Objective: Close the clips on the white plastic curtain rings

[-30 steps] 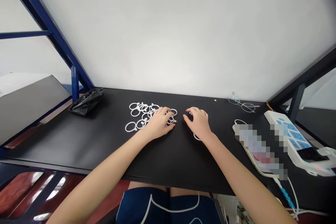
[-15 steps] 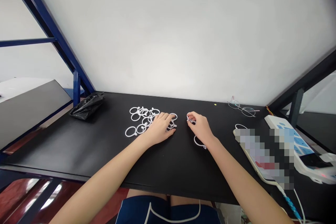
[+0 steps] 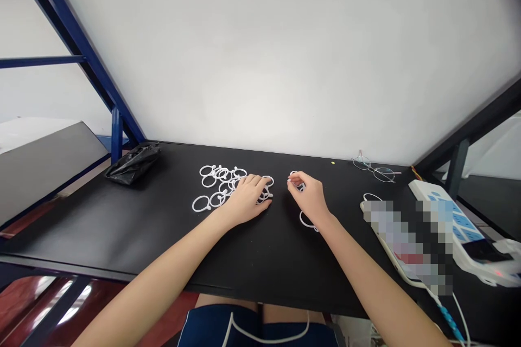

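A cluster of white curtain rings [image 3: 201, 204], each with a small knob or eyelet, lies in the middle of the black table. My left hand [image 3: 249, 195] rests flat over the cluster's right side, fingers apart, covering several rings. To its right, my right hand [image 3: 308, 193] is curled with thumb and fingertips together. Parts of a white curtain ring [image 3: 302, 187] show at those fingers, mostly hidden by them. One more curtain ring [image 3: 306, 219] lies on the table below my right wrist, partly covered by it.
A black plastic bag [image 3: 134, 164] sits at the back left by the blue frame [image 3: 116, 135]. Glasses [image 3: 382, 174] lie at the back right. A phone [image 3: 386, 252] with a cable and a white power strip [image 3: 431, 195] occupy the right side.
My right hand has shifted slightly left, its fingers now further over the ring there. My left hand stays on the cluster. The whole view has moved a little.
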Demonstrator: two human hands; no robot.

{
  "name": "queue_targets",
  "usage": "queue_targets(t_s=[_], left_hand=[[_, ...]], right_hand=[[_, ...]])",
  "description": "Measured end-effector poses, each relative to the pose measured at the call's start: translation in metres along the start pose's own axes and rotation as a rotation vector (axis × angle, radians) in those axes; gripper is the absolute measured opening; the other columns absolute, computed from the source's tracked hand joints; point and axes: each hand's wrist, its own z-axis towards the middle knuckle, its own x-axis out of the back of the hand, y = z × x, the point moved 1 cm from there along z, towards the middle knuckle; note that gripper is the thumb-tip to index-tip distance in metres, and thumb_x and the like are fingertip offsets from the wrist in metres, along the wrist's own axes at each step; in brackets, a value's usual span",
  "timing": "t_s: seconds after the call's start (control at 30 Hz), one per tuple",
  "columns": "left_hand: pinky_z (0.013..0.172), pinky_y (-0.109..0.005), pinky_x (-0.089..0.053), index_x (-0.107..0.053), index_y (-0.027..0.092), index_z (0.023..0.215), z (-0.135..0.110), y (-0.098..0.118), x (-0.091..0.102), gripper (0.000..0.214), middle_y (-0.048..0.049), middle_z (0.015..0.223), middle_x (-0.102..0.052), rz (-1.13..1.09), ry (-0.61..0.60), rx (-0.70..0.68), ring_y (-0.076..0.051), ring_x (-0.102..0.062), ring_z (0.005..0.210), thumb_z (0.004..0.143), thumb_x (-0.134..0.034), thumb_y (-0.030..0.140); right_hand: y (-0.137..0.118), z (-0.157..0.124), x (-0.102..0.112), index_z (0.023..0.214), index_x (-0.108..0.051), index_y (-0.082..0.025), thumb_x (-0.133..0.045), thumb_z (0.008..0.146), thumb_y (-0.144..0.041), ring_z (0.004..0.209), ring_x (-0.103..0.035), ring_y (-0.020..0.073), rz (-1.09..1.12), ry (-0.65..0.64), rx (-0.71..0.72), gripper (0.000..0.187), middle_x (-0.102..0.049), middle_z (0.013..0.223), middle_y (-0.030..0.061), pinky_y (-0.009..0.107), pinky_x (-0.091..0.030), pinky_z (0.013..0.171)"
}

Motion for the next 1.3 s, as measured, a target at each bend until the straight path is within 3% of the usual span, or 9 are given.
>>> queue_targets(t_s=[0.47,0.83,1.1,1.3], left_hand=[[0.099,-0.044,-0.039,-0.045,0.022,0.127,0.0,0.001,0.001,0.038,-0.0087,0.114,-0.059,0.035,0.001,-0.023,-0.027,-0.05,0.111,0.091,-0.051,0.031],[0.098,-0.044,-0.038,-0.048,0.02,0.124,-0.001,-0.001,0.001,0.036,-0.0096,0.114,-0.059,0.054,0.011,-0.021,-0.027,-0.051,0.11,0.091,-0.053,0.03],[0.098,-0.043,-0.038,-0.048,0.02,0.124,-0.001,0.001,0.002,0.034,-0.0091,0.113,-0.059,0.073,0.017,-0.038,-0.027,-0.051,0.11,0.092,-0.051,0.029],[0.099,-0.045,-0.038,-0.049,0.021,0.123,-0.001,-0.001,0.001,0.032,-0.0092,0.113,-0.059,0.054,0.027,-0.044,-0.027,-0.051,0.111,0.092,-0.05,0.03]], right_hand=[[0.0,0.0,0.004,0.075,-0.063,-0.02,-0.055,0.075,-0.026,0.06,-0.06,0.0159,-0.043,-0.071,-0.095,0.01,-0.067,0.072,0.002,0.028,-0.048,0.061],[-0.004,0.001,0.003,0.078,-0.065,-0.021,-0.057,0.077,-0.027,0.055,-0.059,0.0148,-0.044,-0.006,-0.084,0.01,-0.069,0.071,0.0023,0.027,-0.049,0.058],[-0.008,-0.002,0.0,0.088,-0.068,-0.02,-0.058,0.081,-0.026,0.072,-0.067,0.0193,-0.039,0.061,0.037,0.013,-0.073,0.08,0.0049,0.033,-0.053,0.076],[-0.014,-0.005,-0.004,0.083,-0.068,-0.021,-0.061,0.08,-0.024,0.077,-0.069,0.0214,0.013,0.028,0.074,0.008,-0.074,0.081,0.0038,0.037,-0.053,0.079]])
